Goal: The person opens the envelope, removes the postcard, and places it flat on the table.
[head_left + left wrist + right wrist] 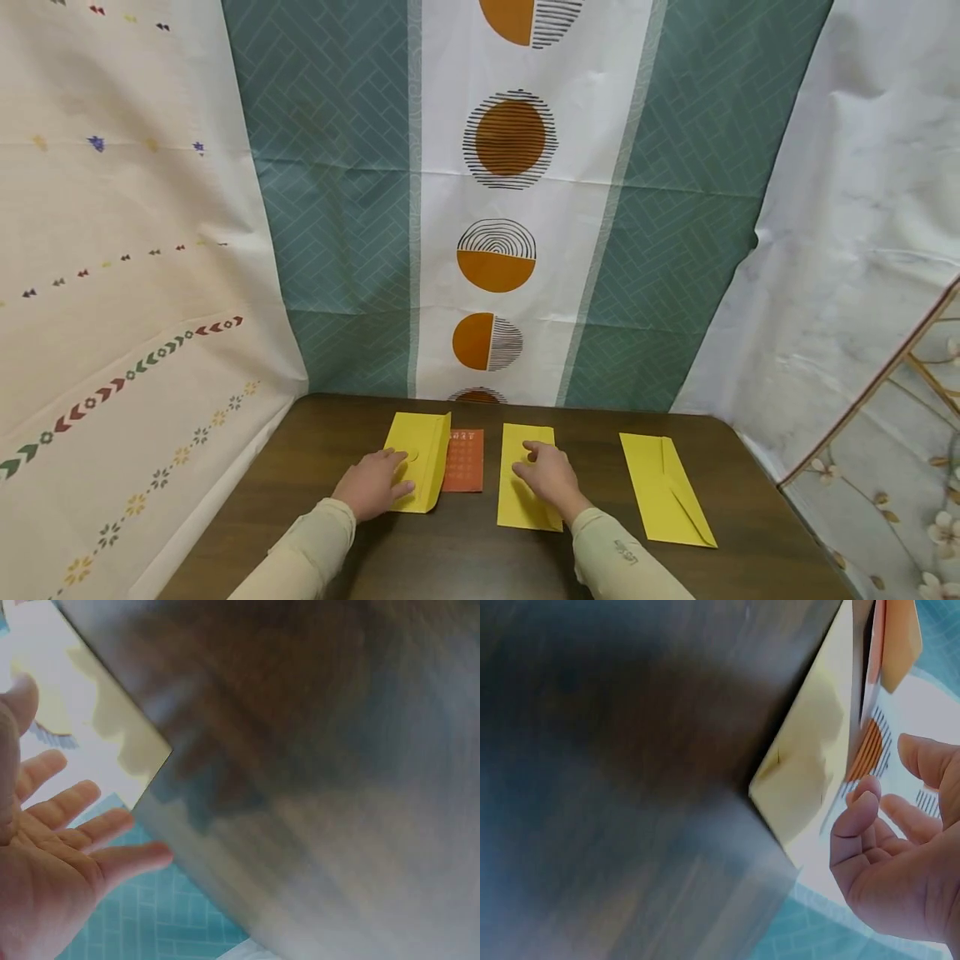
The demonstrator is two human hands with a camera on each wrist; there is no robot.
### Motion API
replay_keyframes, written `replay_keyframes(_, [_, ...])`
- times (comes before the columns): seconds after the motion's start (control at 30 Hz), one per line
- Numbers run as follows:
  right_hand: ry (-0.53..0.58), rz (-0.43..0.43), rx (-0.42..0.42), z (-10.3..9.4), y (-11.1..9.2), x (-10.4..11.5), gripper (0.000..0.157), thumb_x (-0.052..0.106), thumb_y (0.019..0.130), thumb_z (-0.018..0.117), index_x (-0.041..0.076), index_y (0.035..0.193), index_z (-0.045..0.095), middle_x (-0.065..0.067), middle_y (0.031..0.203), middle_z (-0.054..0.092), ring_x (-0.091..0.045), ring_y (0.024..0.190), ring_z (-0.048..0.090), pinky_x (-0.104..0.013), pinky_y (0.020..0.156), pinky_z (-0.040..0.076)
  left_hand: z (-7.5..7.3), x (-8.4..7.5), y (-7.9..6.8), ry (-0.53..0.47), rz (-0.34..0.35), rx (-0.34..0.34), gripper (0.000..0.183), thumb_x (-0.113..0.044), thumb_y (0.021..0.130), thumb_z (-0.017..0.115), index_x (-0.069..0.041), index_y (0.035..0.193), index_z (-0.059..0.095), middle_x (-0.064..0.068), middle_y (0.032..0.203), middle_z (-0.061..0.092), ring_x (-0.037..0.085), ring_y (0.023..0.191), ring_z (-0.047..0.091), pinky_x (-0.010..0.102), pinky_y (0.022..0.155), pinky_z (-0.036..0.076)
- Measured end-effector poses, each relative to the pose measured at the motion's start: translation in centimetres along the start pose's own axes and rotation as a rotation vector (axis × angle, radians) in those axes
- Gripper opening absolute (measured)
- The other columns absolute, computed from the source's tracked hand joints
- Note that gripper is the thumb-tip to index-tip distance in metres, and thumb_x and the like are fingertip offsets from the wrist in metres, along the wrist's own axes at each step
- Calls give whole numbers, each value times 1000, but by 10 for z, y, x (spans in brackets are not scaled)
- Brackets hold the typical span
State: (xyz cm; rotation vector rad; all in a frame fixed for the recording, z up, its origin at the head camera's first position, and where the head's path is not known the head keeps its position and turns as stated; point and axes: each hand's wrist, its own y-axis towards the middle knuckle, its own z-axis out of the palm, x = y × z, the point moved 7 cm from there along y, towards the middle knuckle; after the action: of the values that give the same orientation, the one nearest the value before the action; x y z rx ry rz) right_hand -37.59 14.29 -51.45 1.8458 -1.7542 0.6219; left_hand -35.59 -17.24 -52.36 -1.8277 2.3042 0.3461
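My left hand (373, 483) hovers over a yellow envelope (430, 467) at the left of the table, its flap at the right side raised. In the left wrist view the fingers of the left hand (67, 832) are spread and nothing lies between them. A second yellow envelope (517, 500) lies flat near the middle, with my right hand (550, 477) just over its right side. The right wrist view shows this right hand (900, 855) with loosely bent fingers and nothing in them. Between the two envelopes lies a red printed card (465, 462), partly covered by the raised flap.
A third yellow envelope (667, 492) lies at the right, seam side up. The dark brown table (450, 558) ends at a patterned curtain (337, 250) behind, with a cream cloth (135, 333) to the left and a white floral cloth (847, 350) to the right.
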Motion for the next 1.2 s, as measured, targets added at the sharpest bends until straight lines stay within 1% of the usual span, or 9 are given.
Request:
replay_keyframes(0.1, [-8, -9, -8, -9, 1, -7, 54, 25, 94, 79, 3, 143, 67, -22, 128, 75, -41, 114, 73, -55, 93, 61, -11, -1, 0, 11, 21, -53, 53, -42, 98, 76, -8, 137, 69, 20, 137, 71, 41, 123, 71, 60, 102, 57])
replay_keyframes(0.2, [-19, -11, -23, -20, 2, -13, 55, 26, 96, 78, 3, 144, 65, -23, 129, 74, -41, 114, 73, -54, 91, 61, -24, -7, 0, 32, 39, -93, 50, -41, 98, 77, -9, 135, 71, 17, 133, 74, 38, 119, 73, 57, 99, 59])
replay_keyframes(0.27, [-25, -11, -32, -28, 3, -16, 55, 25, 97, 77, 2, 145, 65, -23, 130, 74, -42, 115, 72, -53, 91, 61, -31, -12, 1, 47, 48, -98, 50, -43, 98, 76, -11, 137, 70, 15, 136, 73, 37, 121, 72, 57, 101, 59])
replay_keyframes(0.37, [-31, -10, -40, -39, 4, -19, 55, 24, 98, 77, 1, 146, 63, -24, 129, 73, -41, 115, 72, -54, 92, 61, -36, -26, 3, 49, 75, -99, 52, -44, 99, 75, -13, 140, 68, 13, 140, 71, 36, 125, 70, 56, 103, 58])
replay_keyframes(0.5, [-30, -3, -27, -49, 5, -22, 58, 24, 100, 75, -2, 149, 59, -25, 131, 72, -41, 117, 70, -56, 97, 59, -34, -52, 5, 24, 132, -97, 51, -43, 99, 76, -13, 139, 68, 12, 140, 71, 36, 127, 69, 56, 104, 58])
replay_keyframes(0.7, [-17, 23, -10, -49, 1, -28, 61, 26, 100, 75, -2, 151, 57, -25, 134, 71, -42, 120, 70, -58, 100, 58, -24, -103, 1, 65, 293, -108, 48, -39, 99, 77, -8, 135, 71, 13, 134, 73, 35, 121, 71, 53, 103, 59])
replay_keyframes(0.83, [-22, 34, 9, -43, -2, -33, 62, 27, 99, 76, -2, 151, 57, -25, 133, 72, -41, 118, 71, -58, 99, 59, -11, -128, 0, 137, 365, -96, 48, -43, 98, 77, -11, 133, 71, 9, 132, 74, 32, 119, 70, 51, 101, 59])
replay_keyframes(1.0, [-49, 31, 8, -38, -3, -39, 61, 28, 98, 77, -1, 149, 59, -22, 130, 73, -39, 115, 71, -58, 96, 59, 15, -147, 2, 218, 394, -39, 50, -49, 100, 73, -18, 138, 70, 5, 140, 70, 29, 131, 65, 52, 112, 52])
replay_keyframes(1.2, [-69, 34, 5, -34, -7, -44, 61, 28, 96, 79, -1, 147, 61, -23, 128, 74, -38, 113, 72, -58, 97, 59, 43, -164, -1, 248, 403, 10, 56, -59, 98, 71, -25, 143, 67, 2, 147, 66, 30, 138, 61, 57, 114, 49])
